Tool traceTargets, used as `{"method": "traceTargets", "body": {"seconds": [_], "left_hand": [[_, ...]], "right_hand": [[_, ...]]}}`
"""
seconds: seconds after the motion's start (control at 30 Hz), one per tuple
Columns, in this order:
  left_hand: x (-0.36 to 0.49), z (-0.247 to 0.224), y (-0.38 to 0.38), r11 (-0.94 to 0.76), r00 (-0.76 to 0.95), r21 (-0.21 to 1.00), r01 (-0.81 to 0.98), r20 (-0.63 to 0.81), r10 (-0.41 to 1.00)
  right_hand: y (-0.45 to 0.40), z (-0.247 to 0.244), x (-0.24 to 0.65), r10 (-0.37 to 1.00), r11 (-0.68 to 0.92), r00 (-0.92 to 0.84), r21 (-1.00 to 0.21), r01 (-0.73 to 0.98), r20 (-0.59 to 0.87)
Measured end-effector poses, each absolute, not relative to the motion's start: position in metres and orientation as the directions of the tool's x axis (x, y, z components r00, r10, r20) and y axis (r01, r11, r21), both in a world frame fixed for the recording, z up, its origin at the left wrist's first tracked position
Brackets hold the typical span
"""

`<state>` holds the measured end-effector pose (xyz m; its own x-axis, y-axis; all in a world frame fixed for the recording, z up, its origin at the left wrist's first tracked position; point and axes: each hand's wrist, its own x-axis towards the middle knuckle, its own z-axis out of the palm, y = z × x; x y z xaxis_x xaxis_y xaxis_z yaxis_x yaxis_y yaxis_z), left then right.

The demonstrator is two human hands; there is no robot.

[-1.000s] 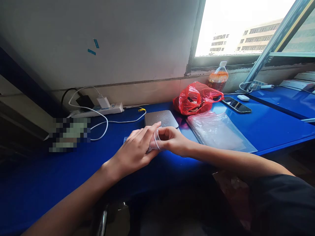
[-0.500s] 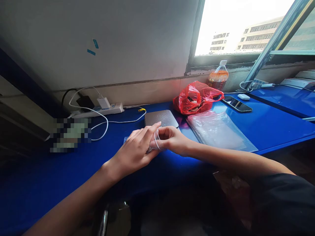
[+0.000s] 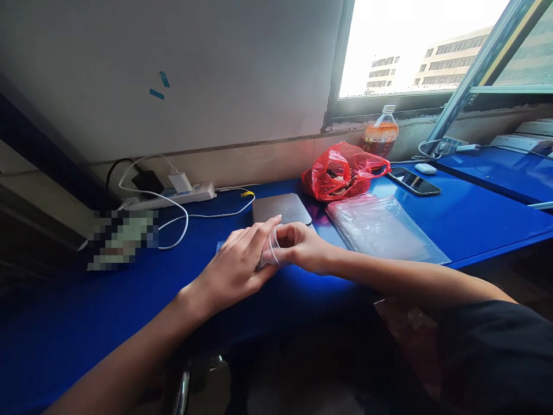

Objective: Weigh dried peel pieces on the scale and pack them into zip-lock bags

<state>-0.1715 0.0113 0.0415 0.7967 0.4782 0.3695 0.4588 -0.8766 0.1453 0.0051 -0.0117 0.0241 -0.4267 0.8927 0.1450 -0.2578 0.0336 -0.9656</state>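
Note:
Between my two hands is a bunched clear plastic bag [image 3: 268,253] with a whitish band around it. My left hand [image 3: 239,256] is wrapped over the bag from the left, its fingers covering much of it. From the right, my right hand [image 3: 305,248] pinches the band and the bag's edge between thumb and fingers. Just behind both hands lies a flat grey device [image 3: 283,208] with rounded corners. To the right, a stack of flat clear plastic bags [image 3: 389,230] rests on the blue table [image 3: 173,311].
A red plastic bag [image 3: 341,173] stands behind the clear stack, near a drink bottle [image 3: 381,135]. Right of it lie a phone [image 3: 415,181] and a white case [image 3: 425,168]. At the back left are a power strip [image 3: 173,196] and looping cables.
The whole view has shifted slightly. Both hands keep nearly the same pose around the bag and band.

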Motion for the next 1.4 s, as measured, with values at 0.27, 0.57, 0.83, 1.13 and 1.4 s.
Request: {"method": "traceTargets", "body": {"seconds": [0.27,0.57,0.83,1.13,1.4], "left_hand": [[-0.1728,0.0425,0.0109,-0.877,0.802,0.151,0.457,0.357,0.479],[-0.1713,0.0430,0.0104,-0.877,0.798,0.145,0.458,0.369,0.477],[-0.1717,0.0421,0.0108,-0.880,0.798,0.151,0.451,0.374,0.473],[-0.1734,0.0413,0.0109,-0.880,0.804,0.166,0.445,0.360,0.474],[-0.1728,0.0405,0.0113,-0.885,0.807,0.162,0.436,0.365,0.465]], "right_hand": [[-0.0112,0.0236,0.0048,0.883,0.024,-0.443,-0.959,-0.284,0.154],[-0.0124,0.0252,0.0044,0.889,0.024,-0.433,-0.959,-0.284,0.150],[-0.0133,0.0277,0.0052,0.885,-0.006,-0.451,-0.966,-0.258,0.115],[-0.0130,0.0257,0.0041,0.894,0.001,-0.431,-0.963,-0.270,0.122],[-0.0118,0.0246,0.0054,0.883,0.017,-0.451,-0.968,-0.252,0.133]]}}
